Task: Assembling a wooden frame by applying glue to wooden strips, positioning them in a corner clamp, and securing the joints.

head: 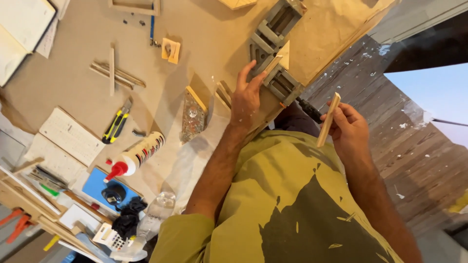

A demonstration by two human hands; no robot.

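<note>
Pinching thin pale wood strip (328,120) in right hand (350,130) grip | left hand (245,97) flat, grip wide, on grey metal corner clamp (273,48)

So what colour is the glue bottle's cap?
Red, on the glue bottle lying on the table; head view shows it.

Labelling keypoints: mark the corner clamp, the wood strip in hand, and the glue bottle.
corner clamp (273,51): head view, on its grey metal body.
wood strip (328,120): head view, mid-length, above the gripping fingers.
glue bottle (142,152): head view, on the white barrel.
</note>
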